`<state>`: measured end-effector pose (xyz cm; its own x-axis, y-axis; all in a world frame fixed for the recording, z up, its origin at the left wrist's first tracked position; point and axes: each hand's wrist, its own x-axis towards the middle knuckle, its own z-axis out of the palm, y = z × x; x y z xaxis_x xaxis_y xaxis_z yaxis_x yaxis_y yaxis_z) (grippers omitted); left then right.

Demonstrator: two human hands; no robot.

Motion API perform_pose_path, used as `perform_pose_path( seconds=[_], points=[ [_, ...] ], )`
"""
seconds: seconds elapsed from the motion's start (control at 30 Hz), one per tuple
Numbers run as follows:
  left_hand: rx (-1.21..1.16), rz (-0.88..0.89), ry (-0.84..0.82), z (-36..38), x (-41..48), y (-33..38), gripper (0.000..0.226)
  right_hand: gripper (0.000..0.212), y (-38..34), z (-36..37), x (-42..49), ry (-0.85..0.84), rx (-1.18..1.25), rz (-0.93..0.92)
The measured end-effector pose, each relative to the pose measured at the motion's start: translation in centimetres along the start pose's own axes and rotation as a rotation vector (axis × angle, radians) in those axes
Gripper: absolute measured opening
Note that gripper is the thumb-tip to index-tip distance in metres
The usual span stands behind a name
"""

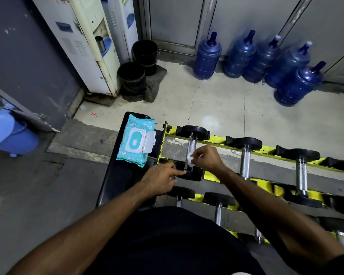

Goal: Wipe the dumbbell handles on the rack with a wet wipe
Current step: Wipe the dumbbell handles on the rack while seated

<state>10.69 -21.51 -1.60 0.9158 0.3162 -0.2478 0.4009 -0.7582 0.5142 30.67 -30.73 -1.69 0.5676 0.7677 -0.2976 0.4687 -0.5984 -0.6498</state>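
Floor (216, 108): pale tiles beyond both hands in the head view, with blue water jugs (207, 56) along the far wall.
Rack (213, 174): yellow, running off to the right of the hands, with dumbbells lying across it in two rows.
Right hand (207, 157): pinches the wet wipe (190, 158) against the steel handle (192, 144) of the end dumbbell.
Left hand (159, 179): holds nothing; its straight index finger touches that dumbbell's near head, seemingly steadying it.
Wipe pack (136, 143): just beyond the left hand on a black bench (115, 175), lid open.
Risk: the small bunched wipe could slip from the pinch and drop through the rack's gap. A hard rub could roll the dumbbell against the left finger.
Room: bare handle remains beyond the right hand. The next dumbbell (245, 157) lies well apart to the right, and the rack's end is close by the left hand.
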Motion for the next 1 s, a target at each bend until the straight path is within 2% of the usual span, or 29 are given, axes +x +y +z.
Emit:
perform_pose_path(
  seconds=[0.07, 0.13, 0.17, 0.23, 0.3, 0.33, 0.43, 0.5, 0.63, 0.7, 0.77, 0.87, 0.9, 1.0],
  points=[
    [0.001, -0.001, 0.001, 0.0, -0.1, 0.0, 0.047, 0.013, -0.4, 0.1, 0.4, 0.165, 0.01, -0.054],
    [0.001, -0.001, 0.005, 0.1, -0.2, 0.1, 0.047, 0.015, -0.5, 0.2, 0.2, 0.248, -0.024, -0.13],
    [-0.004, -0.001, 0.004, 0.0, -0.2, 0.1, 0.048, 0.016, -0.3, 0.4, 0.1, 0.235, -0.084, -0.219],
    [-0.008, -0.007, -0.003, 0.0, -0.2, 0.0, 0.048, 0.017, 0.1, 0.4, -0.2, 0.054, -0.282, -0.384],
    [-0.004, -0.016, -0.008, 0.0, -0.2, 0.0, 0.048, 0.021, 0.2, 0.3, 0.0, -0.164, -0.478, -0.447],
    [-0.002, -0.017, -0.009, -0.1, -0.2, 0.0, 0.048, 0.022, 0.0, 0.2, 0.3, -0.184, -0.527, -0.439],
    [0.005, -0.011, -0.015, -0.1, -0.3, 0.1, 0.049, 0.018, -1.5, 0.0, 1.4, 0.017, -0.583, -0.358],
    [0.009, -0.004, -0.024, -0.2, -0.4, 0.2, 0.051, 0.018, -2.3, 0.1, 2.2, 0.055, -0.722, -0.375],
    [0.036, 0.007, -0.047, -0.3, -0.4, 0.0, 0.05, 0.022, -3.4, 0.8, 2.5, -0.32, -0.941, -0.606],
    [0.055, 0.012, -0.049, -0.4, -0.3, -0.1, 0.048, 0.026, -3.8, 0.6, 2.3, -0.443, -0.982, -0.659],
    [0.047, 0.015, -0.051, -0.3, -0.3, -0.1, 0.05, 0.026, -3.8, 0.3, 2.6, -0.401, -0.989, -0.665],
    [0.031, 0.018, -0.059, -0.3, -0.5, -0.1, 0.054, 0.023, -3.3, 0.0, 3.5, -0.168, -0.932, -0.539],
    [0.03, 0.018, -0.058, -0.3, -0.5, -0.1, 0.054, 0.02, -3.1, 0.2, 3.5, -0.151, -0.929, -0.544],
    [0.047, 0.017, -0.05, -0.4, -0.5, 0.0, 0.05, 0.016, -2.8, 1.3, 2.1, -0.336, -0.944, -0.678]
  ],
)
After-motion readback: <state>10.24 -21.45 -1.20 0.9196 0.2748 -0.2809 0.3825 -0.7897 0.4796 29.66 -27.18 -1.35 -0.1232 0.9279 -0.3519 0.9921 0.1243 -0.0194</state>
